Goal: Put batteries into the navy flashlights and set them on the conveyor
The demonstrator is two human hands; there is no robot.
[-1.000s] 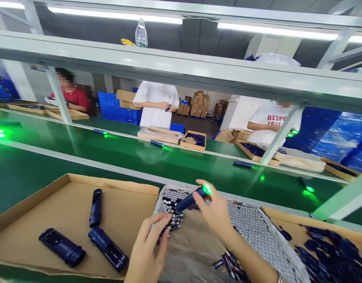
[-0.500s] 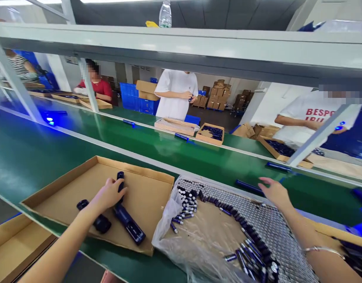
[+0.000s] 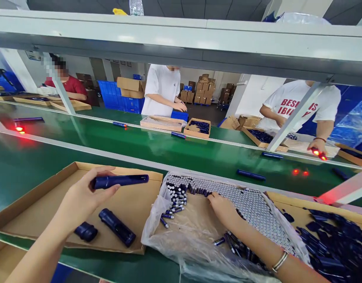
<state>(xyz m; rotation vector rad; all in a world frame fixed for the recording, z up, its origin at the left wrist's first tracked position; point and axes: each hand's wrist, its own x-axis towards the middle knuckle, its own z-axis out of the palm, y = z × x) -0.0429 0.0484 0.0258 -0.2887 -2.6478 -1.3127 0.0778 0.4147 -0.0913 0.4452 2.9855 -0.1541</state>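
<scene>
My left hand (image 3: 85, 193) is closed round the wide end of a dark blue flashlight (image 3: 122, 181), holding it level above a shallow cardboard tray (image 3: 45, 196). Two more flashlights lie in that tray: one (image 3: 117, 227) shows an open slot in its side, the other (image 3: 86, 232) is partly covered by my left wrist. To the right is a plastic-lined box (image 3: 195, 232) of small batteries (image 3: 242, 200), most standing in tight rows, several lying loose. My right hand (image 3: 223, 208) reaches into it, fingers bent and pinched on batteries at the edge of the rows; the fingertips are partly hidden.
A box of dark blue parts (image 3: 331, 239) stands at the far right. Behind a low rail, several flashlights, including one nearby (image 3: 251, 175), lie on the green belt (image 3: 139, 143). Co-workers stand across it. A white shelf beam (image 3: 181, 35) crosses overhead, with slanted posts below.
My left hand has lifted a flashlight from the tray. My right hand has moved from near the belt flashlight down into the battery box. The view has shifted right; lit flashlights changed from blue to red.
</scene>
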